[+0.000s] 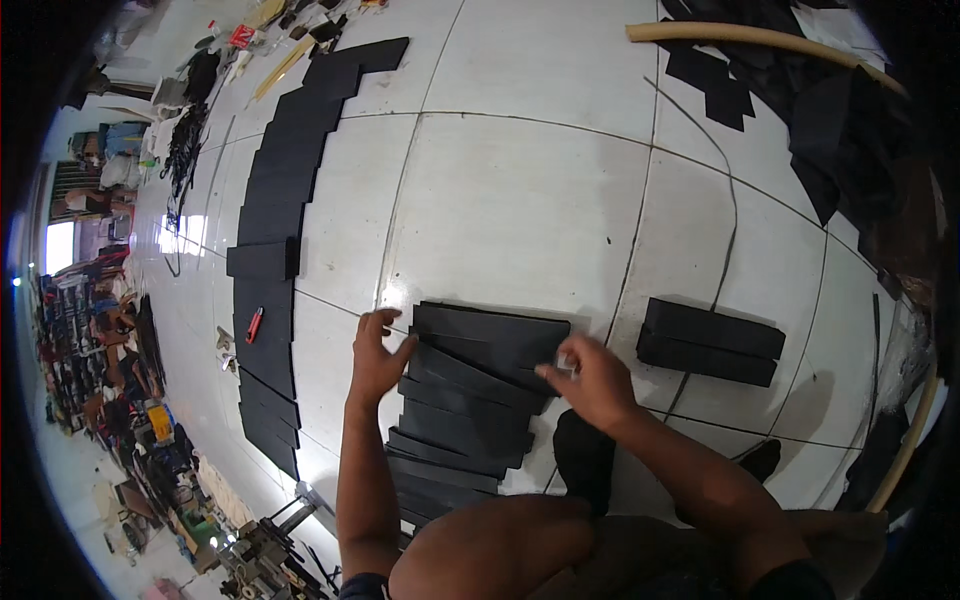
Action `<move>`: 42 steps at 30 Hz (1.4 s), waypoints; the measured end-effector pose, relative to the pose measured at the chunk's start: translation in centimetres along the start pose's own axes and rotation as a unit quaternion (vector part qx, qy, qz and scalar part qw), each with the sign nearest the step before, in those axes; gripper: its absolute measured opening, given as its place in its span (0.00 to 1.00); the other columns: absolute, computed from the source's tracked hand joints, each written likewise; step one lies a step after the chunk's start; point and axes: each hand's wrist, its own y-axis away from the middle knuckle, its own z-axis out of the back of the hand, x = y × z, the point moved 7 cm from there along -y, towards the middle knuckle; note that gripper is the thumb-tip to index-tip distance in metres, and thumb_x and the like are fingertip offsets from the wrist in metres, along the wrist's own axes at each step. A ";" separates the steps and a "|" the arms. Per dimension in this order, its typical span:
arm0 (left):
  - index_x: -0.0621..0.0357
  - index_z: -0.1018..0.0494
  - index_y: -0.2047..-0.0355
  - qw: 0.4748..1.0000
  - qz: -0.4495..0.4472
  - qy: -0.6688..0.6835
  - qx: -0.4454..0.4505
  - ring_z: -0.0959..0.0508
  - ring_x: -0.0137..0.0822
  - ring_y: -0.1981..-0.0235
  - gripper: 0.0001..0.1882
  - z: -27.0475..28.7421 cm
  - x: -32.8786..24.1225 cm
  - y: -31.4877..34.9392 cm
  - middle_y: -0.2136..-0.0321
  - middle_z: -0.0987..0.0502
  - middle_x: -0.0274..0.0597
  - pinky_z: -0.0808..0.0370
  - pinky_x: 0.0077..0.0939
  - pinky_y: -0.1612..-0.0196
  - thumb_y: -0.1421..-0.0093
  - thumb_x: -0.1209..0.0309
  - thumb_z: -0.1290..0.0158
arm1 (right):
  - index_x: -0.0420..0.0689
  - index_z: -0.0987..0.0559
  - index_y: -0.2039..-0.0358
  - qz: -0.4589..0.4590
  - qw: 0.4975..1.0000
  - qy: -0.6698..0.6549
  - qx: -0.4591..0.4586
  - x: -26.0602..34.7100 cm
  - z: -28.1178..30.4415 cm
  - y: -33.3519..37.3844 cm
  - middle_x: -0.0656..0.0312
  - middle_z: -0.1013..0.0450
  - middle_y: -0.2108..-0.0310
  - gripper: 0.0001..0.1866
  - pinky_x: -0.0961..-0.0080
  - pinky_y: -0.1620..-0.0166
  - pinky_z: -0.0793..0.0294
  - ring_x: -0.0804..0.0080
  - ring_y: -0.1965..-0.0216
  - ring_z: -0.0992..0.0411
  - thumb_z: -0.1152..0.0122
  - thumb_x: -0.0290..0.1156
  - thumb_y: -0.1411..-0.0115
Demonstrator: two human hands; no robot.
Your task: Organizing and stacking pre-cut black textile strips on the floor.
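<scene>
In front of me, flat black rectangular pieces (465, 420) lie overlapping in a row on the floor; their material I cannot make out. My left hand (380, 355) is at the left end of the farthest pieces, its thumb apart from its bent fingers and nothing visible between them. Beside their right end is my right hand (597, 385), slightly blurred, thumb and forefinger apart with nothing seen in its grip. A smaller stack of black pieces (710, 342) lies to the right. Part of the near row is hidden by my leg.
A long curved row of overlapping black pieces (285, 160) runs along the left, with a red cutter knife (255, 325) on it. Black sheets (840, 130) and a tan tube (760, 36) lie at the far right. Clutter lines the left wall. A thin dark strip (732, 210) crosses the tiles.
</scene>
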 end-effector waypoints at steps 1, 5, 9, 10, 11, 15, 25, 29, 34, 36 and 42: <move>0.59 0.28 0.55 0.999 -0.030 0.018 0.040 0.25 0.48 0.58 0.23 -0.2 -1.4 0.9 0.59 0.27 0.49 0.27 0.38 0.55 0.53 0.74 0.37 | 0.41 0.26 0.60 -0.004 1.000 0.002 -0.002 -0.5 -0.3 0.8 0.56 0.26 0.70 0.22 0.67 0.62 0.26 0.60 0.68 0.25 0.30 0.41 0.48; 0.52 0.27 0.53 0.979 -0.143 -0.072 0.128 0.30 0.49 0.50 0.26 -2.5 -6.6 4.2 0.51 0.29 0.46 0.32 0.38 0.47 0.54 0.76 0.36 | 0.42 0.25 0.61 -0.013 0.995 0.024 0.097 -1.8 -4.4 4.0 0.54 0.27 0.66 0.20 0.63 0.61 0.25 0.54 0.63 0.25 0.33 0.42 0.46; 0.41 0.27 0.48 0.963 -0.165 -0.132 0.169 0.32 0.49 0.48 0.31 -4.9 -5.5 5.1 0.51 0.31 0.44 0.33 0.41 0.45 0.55 0.71 0.35 | 0.42 0.25 0.59 0.076 0.990 0.118 0.028 0.1 -4.9 4.2 0.54 0.31 0.60 0.20 0.62 0.58 0.24 0.56 0.58 0.27 0.32 0.38 0.48; 0.41 0.27 0.48 0.962 -0.167 -0.133 0.170 0.32 0.49 0.48 0.31 -5.2 -5.1 5.1 0.51 0.31 0.44 0.33 0.41 0.45 0.55 0.71 0.35 | 0.42 0.26 0.58 0.093 0.986 0.131 0.032 0.4 -5.3 4.0 0.54 0.32 0.60 0.20 0.61 0.58 0.24 0.57 0.57 0.28 0.32 0.37 0.48; 0.43 0.27 0.48 0.963 -0.158 -0.132 0.173 0.32 0.49 0.49 0.30 -5.4 -4.7 5.1 0.51 0.31 0.45 0.32 0.41 0.46 0.54 0.70 0.34 | 0.42 0.26 0.58 0.092 0.987 0.130 0.030 0.5 -5.6 3.9 0.54 0.32 0.60 0.20 0.61 0.58 0.24 0.57 0.57 0.28 0.32 0.37 0.48; 0.46 0.27 0.50 0.966 -0.145 -0.115 0.180 0.32 0.50 0.51 0.28 -5.8 -4.6 4.7 0.53 0.31 0.45 0.32 0.42 0.47 0.54 0.69 0.33 | 0.44 0.26 0.60 0.083 0.982 0.167 0.015 0.3 -6.5 3.5 0.56 0.32 0.63 0.18 0.63 0.59 0.24 0.59 0.60 0.29 0.31 0.35 0.50; 0.47 0.28 0.51 0.969 -0.171 -0.118 0.137 0.34 0.53 0.52 0.27 -5.8 -4.2 5.5 0.54 0.33 0.47 0.32 0.45 0.49 0.54 0.70 0.34 | 0.47 0.26 0.58 0.110 0.979 0.171 -0.017 0.6 -6.8 3.7 0.59 0.31 0.65 0.18 0.62 0.60 0.32 0.61 0.61 0.30 0.33 0.34 0.49; 0.48 0.28 0.54 0.970 -0.160 -0.120 0.136 0.34 0.53 0.52 0.26 -5.9 -3.7 5.8 0.55 0.33 0.47 0.33 0.46 0.49 0.54 0.69 0.34 | 0.45 0.23 0.63 0.136 0.976 0.170 0.002 0.9 -7.3 3.7 0.58 0.32 0.64 0.14 0.61 0.58 0.32 0.61 0.61 0.31 0.34 0.32 0.50; 0.47 0.28 0.55 0.971 -0.165 -0.131 0.114 0.34 0.52 0.52 0.25 -5.9 -3.5 6.4 0.56 0.33 0.46 0.35 0.46 0.48 0.54 0.68 0.33 | 0.45 0.22 0.63 0.154 0.971 0.184 -0.018 1.0 -7.2 3.9 0.59 0.33 0.65 0.13 0.63 0.57 0.33 0.62 0.60 0.32 0.35 0.32 0.51; 0.46 0.28 0.56 0.965 -0.184 -0.180 0.059 0.35 0.50 0.51 0.24 -5.8 -3.2 7.2 0.56 0.33 0.45 0.38 0.48 0.47 0.54 0.65 0.33 | 0.45 0.22 0.62 0.179 0.963 0.197 -0.040 1.0 -7.2 4.4 0.60 0.34 0.65 0.13 0.63 0.57 0.33 0.63 0.61 0.32 0.38 0.31 0.50; 0.47 0.28 0.64 0.950 -0.235 -0.206 0.020 0.33 0.46 0.50 0.19 -6.1 -2.8 8.2 0.57 0.30 0.39 0.44 0.48 0.46 0.57 0.66 0.35 | 0.49 0.20 0.65 0.243 0.945 0.204 -0.078 1.2 -6.6 4.9 0.64 0.32 0.64 0.09 0.66 0.58 0.33 0.66 0.62 0.31 0.35 0.30 0.49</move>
